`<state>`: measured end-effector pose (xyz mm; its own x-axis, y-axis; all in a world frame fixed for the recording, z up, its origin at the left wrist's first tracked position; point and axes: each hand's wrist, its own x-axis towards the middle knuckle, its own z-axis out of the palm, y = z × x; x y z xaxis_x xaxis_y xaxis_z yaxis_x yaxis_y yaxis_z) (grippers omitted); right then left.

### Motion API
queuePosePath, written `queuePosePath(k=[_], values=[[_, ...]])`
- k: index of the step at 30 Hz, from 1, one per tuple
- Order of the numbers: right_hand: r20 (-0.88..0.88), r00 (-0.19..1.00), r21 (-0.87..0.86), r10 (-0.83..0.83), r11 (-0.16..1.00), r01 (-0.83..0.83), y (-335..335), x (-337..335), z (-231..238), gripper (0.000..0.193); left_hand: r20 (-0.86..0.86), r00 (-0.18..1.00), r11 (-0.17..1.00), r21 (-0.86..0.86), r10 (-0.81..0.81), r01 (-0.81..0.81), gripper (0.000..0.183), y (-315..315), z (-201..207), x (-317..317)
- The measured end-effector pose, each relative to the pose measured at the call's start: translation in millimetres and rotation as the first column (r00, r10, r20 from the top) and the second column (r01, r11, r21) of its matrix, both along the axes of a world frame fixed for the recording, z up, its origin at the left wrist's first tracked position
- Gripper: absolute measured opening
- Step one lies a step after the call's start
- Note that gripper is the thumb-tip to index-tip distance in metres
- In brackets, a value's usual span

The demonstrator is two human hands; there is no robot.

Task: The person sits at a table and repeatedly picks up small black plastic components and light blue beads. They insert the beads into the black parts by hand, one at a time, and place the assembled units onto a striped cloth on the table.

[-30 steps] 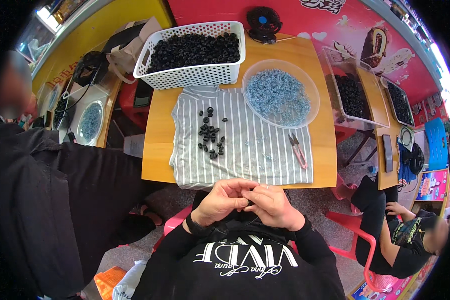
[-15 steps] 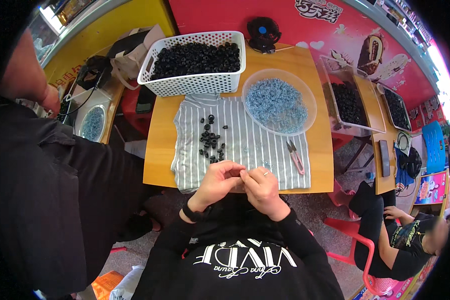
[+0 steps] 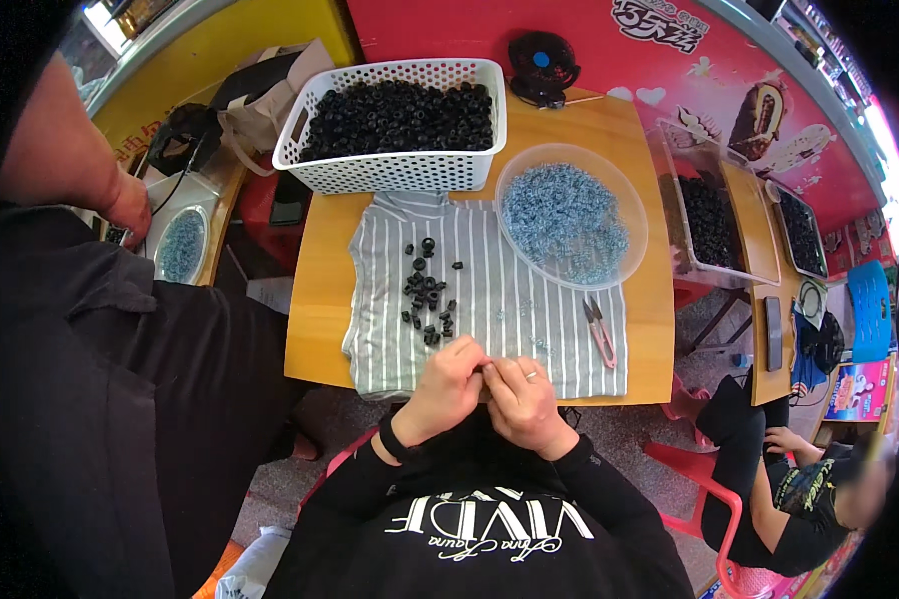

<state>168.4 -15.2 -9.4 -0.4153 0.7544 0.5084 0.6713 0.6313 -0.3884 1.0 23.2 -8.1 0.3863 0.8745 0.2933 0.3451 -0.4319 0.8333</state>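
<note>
Head view, nearest first: the left hand (image 3: pixel 450 381) and the right hand (image 3: pixel 521 395) meet at the table's near edge, fingertips pinched together on a small black ring (image 3: pixel 483 369) held between them, over the striped cloth (image 3: pixel 489 299). Just beyond lies a loose pile of black rings (image 3: pixel 428 295) on the cloth, with pink snips (image 3: pixel 599 327) to the right. Farther off sit a clear bowl of blue rings (image 3: pixel 569 215) and a white basket (image 3: pixel 395 125) full of black rings.
</note>
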Motion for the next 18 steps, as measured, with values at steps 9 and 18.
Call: queuePosePath(k=[9, 18], values=[[0.038, 0.998, 0.089, 0.052, 0.994, -0.055, 1.9, 2.0, -10.0, 0.038, -0.027, 1.0, 0.996, 0.09, 0.01, -0.008, 0.019, -6.2, -10.9, 4.3], [0.066, 0.994, 0.091, 0.083, 0.992, -0.089, -1.0, 5.4, -10.1, 0.034, -0.033, 0.999, 0.992, 0.128, 0.0, 0.004, 0.018, -7.0, -9.1, 6.9]])
